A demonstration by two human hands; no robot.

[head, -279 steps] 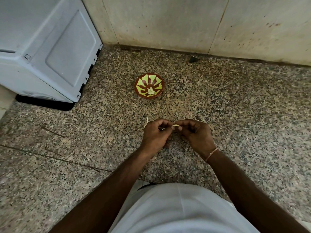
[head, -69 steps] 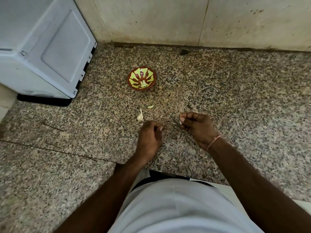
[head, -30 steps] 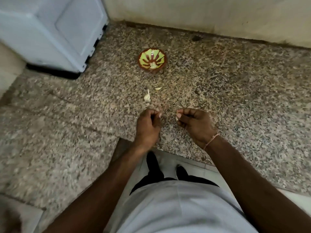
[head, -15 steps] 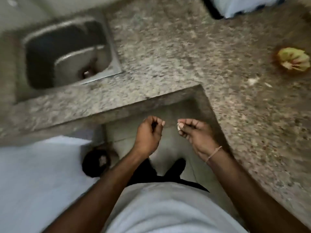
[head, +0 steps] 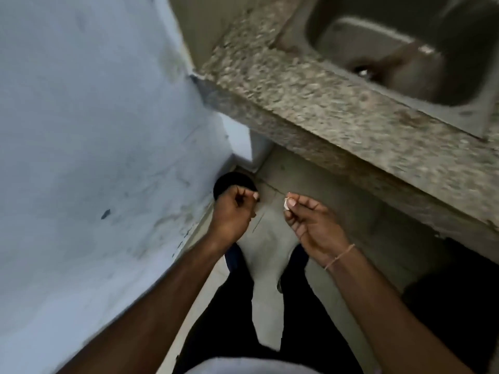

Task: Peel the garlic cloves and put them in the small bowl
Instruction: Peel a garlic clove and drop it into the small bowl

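One small pale scrap is all of the garlic that shows here, and the small bowl itself is out of view, so how many cloves lie peeled in it cannot be read from this picture. At the far left stands a pale blue wall (head: 89, 157), scuffed and marked, running down to the floor (head: 270, 238). Next comes the left hand (head: 233, 211), held over a dark round thing (head: 225, 182) on the floor — its fingers are curled in toward the palm, and whether they hold a shred of skin or nothing at all I cannot tell. Just beside it, apart and not touching, the right hand (head: 310, 222) pinches the whitish bit (head: 286, 205) between thumb and fingertip; it looks like garlic skin or a piece of clove, too small and blurred to say which. A thin band (head: 340, 256) circles that wrist. Further right the speckled stone counter (head: 310, 103) runs across, with a steel sink (head: 405, 49) set into it. Both hands hang over the floor, away from the countertop, so my judgement is that the person is disposing of peel between cloves rather than peeling — the task looks under way, with the return to the bowl and any unpeeled cloves left to do.
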